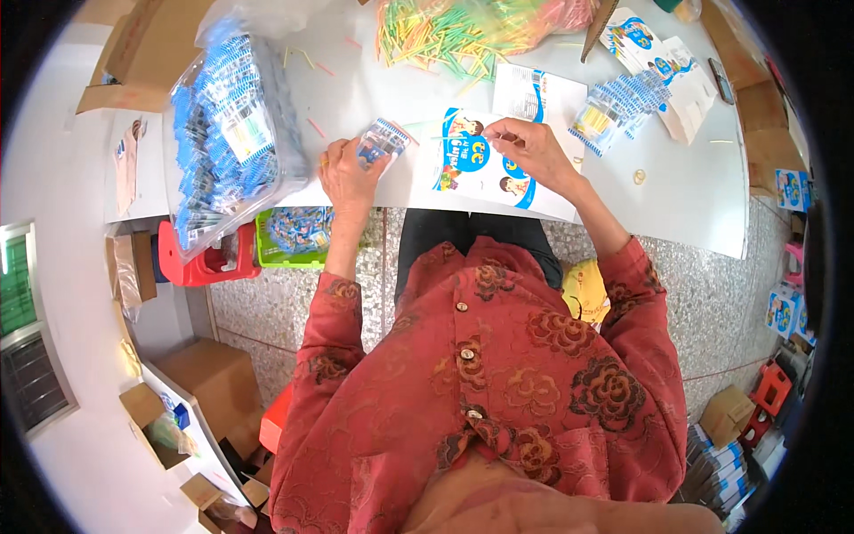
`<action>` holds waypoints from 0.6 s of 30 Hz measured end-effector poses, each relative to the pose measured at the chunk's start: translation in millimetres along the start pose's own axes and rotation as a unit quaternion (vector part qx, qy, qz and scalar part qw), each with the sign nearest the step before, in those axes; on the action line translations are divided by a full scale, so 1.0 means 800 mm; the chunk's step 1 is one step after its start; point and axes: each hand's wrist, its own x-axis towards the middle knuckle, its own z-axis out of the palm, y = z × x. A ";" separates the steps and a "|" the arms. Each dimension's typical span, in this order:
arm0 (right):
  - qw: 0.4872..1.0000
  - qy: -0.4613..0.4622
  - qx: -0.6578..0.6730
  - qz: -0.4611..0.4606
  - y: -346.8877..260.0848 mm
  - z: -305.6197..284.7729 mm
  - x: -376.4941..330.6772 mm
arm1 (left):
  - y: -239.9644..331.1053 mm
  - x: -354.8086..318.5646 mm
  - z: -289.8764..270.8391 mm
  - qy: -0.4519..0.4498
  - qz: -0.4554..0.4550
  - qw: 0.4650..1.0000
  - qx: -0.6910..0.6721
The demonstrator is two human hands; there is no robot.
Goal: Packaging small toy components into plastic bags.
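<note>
My left hand is closed on a small blue-and-white printed packet, gripping its near side above the tabletop. Over a flat printed carton sheet in white and blue, my right hand makes a pinch. A thin pale straw appears to reach leftward from its fingertips toward the packet; its held end is hidden. Left of my left hand, a clear plastic tub is heaped with similar packets. Another bunch of packets lies right of my right hand.
Coloured straws spill from a plastic bag at the table's far side. Folded cartons lie far right, near a roll of tape. Below the left edge are a red stool and a green basket of packets.
</note>
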 end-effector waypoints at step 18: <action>0.998 -0.046 -0.024 0.021 0.005 0.039 0.006 | -0.031 0.016 0.021 -0.074 -0.141 0.970 -0.183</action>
